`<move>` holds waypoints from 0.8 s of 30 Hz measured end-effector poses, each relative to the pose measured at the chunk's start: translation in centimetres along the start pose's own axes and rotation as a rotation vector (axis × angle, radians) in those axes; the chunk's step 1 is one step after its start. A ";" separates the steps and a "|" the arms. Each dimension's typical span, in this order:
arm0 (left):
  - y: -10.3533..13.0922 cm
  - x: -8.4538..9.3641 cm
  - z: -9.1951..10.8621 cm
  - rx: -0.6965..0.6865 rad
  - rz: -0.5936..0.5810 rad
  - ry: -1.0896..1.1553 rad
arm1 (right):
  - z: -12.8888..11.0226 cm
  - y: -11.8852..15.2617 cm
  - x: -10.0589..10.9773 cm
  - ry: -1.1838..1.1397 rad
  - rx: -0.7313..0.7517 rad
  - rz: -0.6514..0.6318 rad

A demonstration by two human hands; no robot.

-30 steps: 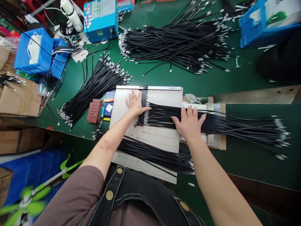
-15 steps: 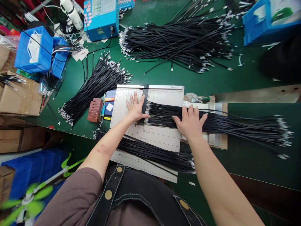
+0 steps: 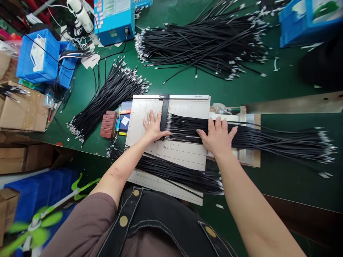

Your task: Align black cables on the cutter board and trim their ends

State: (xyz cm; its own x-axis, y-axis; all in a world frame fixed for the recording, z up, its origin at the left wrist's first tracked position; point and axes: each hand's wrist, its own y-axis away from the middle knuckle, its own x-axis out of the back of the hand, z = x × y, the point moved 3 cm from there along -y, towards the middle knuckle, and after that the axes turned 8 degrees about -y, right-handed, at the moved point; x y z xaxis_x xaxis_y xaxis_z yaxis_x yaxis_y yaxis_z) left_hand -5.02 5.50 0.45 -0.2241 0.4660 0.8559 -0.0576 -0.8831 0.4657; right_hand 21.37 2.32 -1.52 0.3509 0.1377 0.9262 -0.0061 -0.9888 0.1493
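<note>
My left hand (image 3: 153, 127) lies with fingers spread beside a black stop bar (image 3: 164, 117) on a pale paper-trimmer board (image 3: 184, 157). Its thumb reaches past the bar to the metal-tipped ends of a row of black cables (image 3: 187, 129). Flat on top of those cables rests my right hand (image 3: 217, 137), fingers spread. The cables run side by side from the bar off the board's right side, and their far tips fan out. Nearer my body, a second bundle of black cables (image 3: 177, 174) lies across the board's lower part.
Behind the board are a large cable pile (image 3: 203, 48) and a slanted one (image 3: 104, 94). Brown blocks (image 3: 108, 124) sit left of the board. A blue machine (image 3: 115, 23) and blue bins (image 3: 39, 57) stand farther back. A green-bladed fan (image 3: 36, 225) is at lower left.
Both hands keep almost the same places on the board and cables. The view has shifted slightly, and the fan blades have turned.
</note>
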 end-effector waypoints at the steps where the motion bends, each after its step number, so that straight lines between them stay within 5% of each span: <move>1: 0.1 0.0 -0.2 0.012 0.005 0.002 | 0.0 0.0 0.0 -0.004 -0.002 -0.001; 12: 1.6 -1.5 0.4 0.008 0.077 0.071 | 0.0 -0.2 0.0 -0.010 -0.026 -0.029; 24: 2.0 -1.0 -1.0 0.029 0.106 0.136 | 0.5 -0.3 -0.3 0.049 0.006 -0.012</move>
State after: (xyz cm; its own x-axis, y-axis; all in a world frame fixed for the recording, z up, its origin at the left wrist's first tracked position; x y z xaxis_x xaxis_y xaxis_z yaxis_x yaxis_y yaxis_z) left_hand -5.88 3.26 0.33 -0.3566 0.3569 0.8634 0.0012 -0.9240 0.3825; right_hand 21.69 2.56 -2.04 0.3050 0.1526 0.9400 0.0035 -0.9873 0.1591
